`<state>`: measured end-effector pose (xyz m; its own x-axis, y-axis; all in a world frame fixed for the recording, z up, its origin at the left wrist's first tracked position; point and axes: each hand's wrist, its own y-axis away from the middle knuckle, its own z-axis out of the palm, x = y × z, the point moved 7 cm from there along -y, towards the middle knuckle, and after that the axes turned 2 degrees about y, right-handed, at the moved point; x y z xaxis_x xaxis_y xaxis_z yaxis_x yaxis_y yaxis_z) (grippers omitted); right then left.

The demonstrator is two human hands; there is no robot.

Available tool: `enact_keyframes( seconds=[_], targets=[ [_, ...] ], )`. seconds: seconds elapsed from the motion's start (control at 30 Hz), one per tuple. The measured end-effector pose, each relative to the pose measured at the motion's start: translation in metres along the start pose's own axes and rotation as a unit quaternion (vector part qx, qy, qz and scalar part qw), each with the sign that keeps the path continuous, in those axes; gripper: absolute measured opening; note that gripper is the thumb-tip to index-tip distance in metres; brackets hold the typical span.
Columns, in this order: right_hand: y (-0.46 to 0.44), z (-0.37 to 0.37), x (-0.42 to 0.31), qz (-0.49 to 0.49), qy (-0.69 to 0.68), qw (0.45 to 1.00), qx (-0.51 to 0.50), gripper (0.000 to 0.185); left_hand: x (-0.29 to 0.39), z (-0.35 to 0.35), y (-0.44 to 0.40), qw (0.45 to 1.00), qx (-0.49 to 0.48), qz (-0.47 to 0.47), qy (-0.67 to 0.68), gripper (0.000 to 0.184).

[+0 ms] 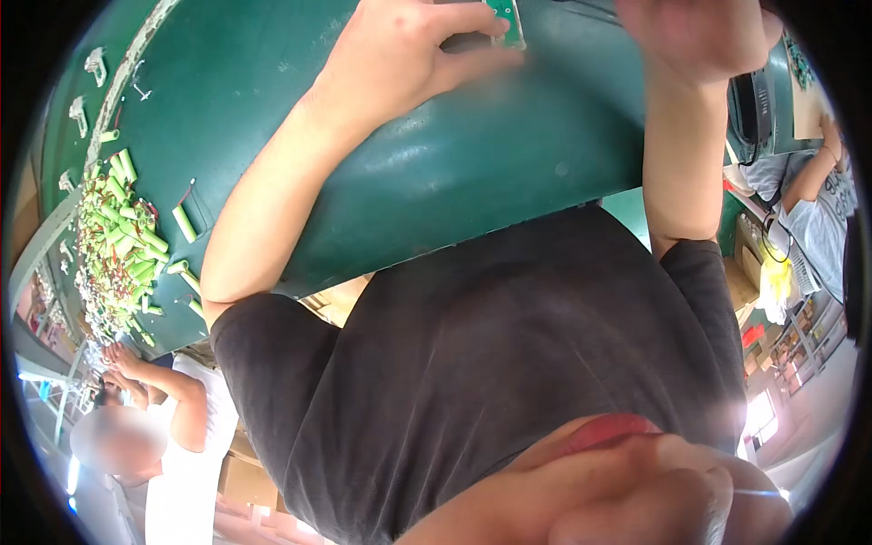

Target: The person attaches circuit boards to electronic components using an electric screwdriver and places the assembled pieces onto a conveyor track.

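At the top edge of the view, my left hand [427,45] pinches a small green circuit board [510,22] between thumb and fingers, just above the green tabletop [490,154]. Part of the board runs out of the frame. My right hand [699,38] is to the right of it, raised and closed. Motion blurs this hand and the top edge cuts it off, so whatever its fingers hold cannot be made out. Dark cord-like pieces [586,13] lie between the two hands.
A heap of green-wrapped cylindrical cells with wires [123,227] lies on the left, with one loose cell [184,222] nearer my left arm. A black strap-like object [750,113] is beside my right forearm. Co-workers sit at lower left [186,427] and far right [817,218].
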<state>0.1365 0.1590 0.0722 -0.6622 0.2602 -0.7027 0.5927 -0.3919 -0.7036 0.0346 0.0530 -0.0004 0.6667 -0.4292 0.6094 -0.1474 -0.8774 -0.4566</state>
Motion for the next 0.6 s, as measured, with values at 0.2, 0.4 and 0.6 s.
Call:
enact_keyframes(
  seconds=[0.2,0.4,0.6],
  targets=[
    [0.004,0.007,0.01,0.002,-0.01,1.0,-0.01,0.016,0.004,-0.001,0.001,0.999,0.021,0.043,-0.001,0.022],
    [0.003,0.013,0.013,0.006,-0.02,0.999,-0.026,0.02,0.0,-0.001,0.002,0.999,0.031,0.028,0.019,0.022],
    [0.003,0.015,0.011,0.007,-0.03,0.999,-0.035,0.025,0.002,0.0,0.003,0.998,0.035,0.046,-0.007,0.021]
  ],
)
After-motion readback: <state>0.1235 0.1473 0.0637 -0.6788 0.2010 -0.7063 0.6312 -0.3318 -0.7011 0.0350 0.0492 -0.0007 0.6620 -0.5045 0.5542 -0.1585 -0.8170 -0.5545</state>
